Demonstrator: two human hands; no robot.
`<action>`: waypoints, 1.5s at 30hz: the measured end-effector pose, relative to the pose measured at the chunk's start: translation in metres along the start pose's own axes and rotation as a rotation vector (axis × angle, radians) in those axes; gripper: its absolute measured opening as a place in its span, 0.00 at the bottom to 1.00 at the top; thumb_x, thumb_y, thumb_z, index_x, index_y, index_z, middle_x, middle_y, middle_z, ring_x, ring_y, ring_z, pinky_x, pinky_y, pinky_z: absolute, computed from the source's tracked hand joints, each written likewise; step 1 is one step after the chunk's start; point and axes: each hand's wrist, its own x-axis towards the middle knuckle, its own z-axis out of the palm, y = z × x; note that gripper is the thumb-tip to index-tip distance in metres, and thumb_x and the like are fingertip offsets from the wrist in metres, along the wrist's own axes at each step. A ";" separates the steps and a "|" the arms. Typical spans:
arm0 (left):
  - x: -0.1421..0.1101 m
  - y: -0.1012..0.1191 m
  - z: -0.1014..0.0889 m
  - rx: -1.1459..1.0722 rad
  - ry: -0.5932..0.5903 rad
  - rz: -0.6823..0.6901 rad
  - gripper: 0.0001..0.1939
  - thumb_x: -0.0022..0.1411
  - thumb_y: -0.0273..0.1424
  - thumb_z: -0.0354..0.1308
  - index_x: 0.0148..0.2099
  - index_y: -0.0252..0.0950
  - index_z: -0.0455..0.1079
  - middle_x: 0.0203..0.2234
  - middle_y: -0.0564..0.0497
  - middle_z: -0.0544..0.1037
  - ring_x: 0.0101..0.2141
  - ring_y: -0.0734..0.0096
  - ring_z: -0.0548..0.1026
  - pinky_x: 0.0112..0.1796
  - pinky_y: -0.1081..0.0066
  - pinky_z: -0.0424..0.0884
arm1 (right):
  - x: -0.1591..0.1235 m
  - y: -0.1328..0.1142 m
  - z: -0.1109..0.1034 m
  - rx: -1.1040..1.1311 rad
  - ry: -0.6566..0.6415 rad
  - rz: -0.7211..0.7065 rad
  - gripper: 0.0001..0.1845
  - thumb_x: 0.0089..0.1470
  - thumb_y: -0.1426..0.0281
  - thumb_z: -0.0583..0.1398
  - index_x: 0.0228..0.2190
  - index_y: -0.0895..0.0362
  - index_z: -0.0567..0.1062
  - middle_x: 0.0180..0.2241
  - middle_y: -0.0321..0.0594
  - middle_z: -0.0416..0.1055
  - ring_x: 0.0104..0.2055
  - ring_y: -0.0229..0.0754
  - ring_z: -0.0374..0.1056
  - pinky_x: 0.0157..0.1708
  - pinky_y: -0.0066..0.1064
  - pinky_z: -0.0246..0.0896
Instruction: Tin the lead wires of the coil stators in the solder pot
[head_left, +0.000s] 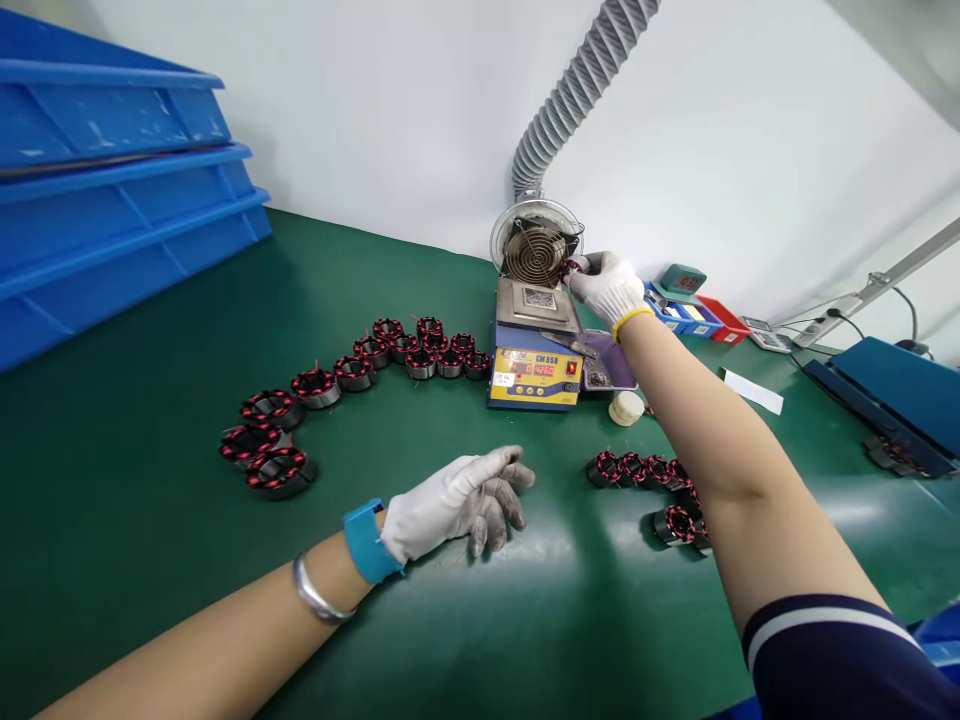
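My right hand (604, 287), in a white glove, reaches over the solder pot (536, 365) with its yellow front panel and lit red digits. Its fingers are closed on a motor stator (571, 268) with red windings, mostly hidden by the glove. Above the green table, my left hand (469, 502) hangs with its gloved fingers apart and nothing in them. To its left stands a curved row of black stators (315, 387) with red windings, which reaches to the pot. More stators (632, 468) stand to the right, partly behind my right forearm.
A round fan (537, 252) with a grey duct (577, 90) sits behind the pot. Beside the pot are a purple tray (616, 365) and a pale round block (626, 407). Blue crates (120, 220) are stacked at left; small bins (694, 318) and a blue machine (892, 395) stand right.
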 end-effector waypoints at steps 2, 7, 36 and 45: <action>-0.001 0.000 0.001 0.004 -0.021 0.009 0.37 0.52 0.58 0.56 0.47 0.29 0.64 0.26 0.39 0.77 0.18 0.63 0.75 0.15 0.73 0.66 | 0.019 -0.003 0.011 -0.065 0.013 -0.029 0.18 0.48 0.64 0.60 0.41 0.59 0.75 0.37 0.43 0.75 0.40 0.46 0.70 0.43 0.35 0.63; -0.003 0.004 0.003 0.032 -0.040 0.020 0.34 0.53 0.57 0.57 0.46 0.30 0.63 0.26 0.41 0.77 0.19 0.64 0.75 0.16 0.73 0.67 | 0.030 -0.002 0.035 -0.111 0.002 -0.033 0.19 0.48 0.63 0.61 0.42 0.58 0.75 0.39 0.46 0.75 0.42 0.49 0.70 0.43 0.34 0.64; -0.002 0.005 0.005 0.137 -0.028 0.065 0.33 0.53 0.56 0.58 0.44 0.31 0.63 0.26 0.43 0.76 0.19 0.65 0.75 0.16 0.73 0.68 | 0.027 0.006 0.041 -0.161 -0.010 0.016 0.18 0.47 0.61 0.61 0.40 0.56 0.74 0.39 0.45 0.75 0.44 0.51 0.71 0.44 0.36 0.65; -0.005 0.004 0.005 0.189 -0.011 0.059 0.32 0.54 0.55 0.57 0.47 0.31 0.63 0.28 0.42 0.76 0.22 0.64 0.76 0.17 0.72 0.68 | -0.018 0.002 -0.012 0.272 -0.120 0.016 0.19 0.52 0.61 0.60 0.43 0.60 0.74 0.33 0.40 0.76 0.34 0.41 0.71 0.37 0.32 0.68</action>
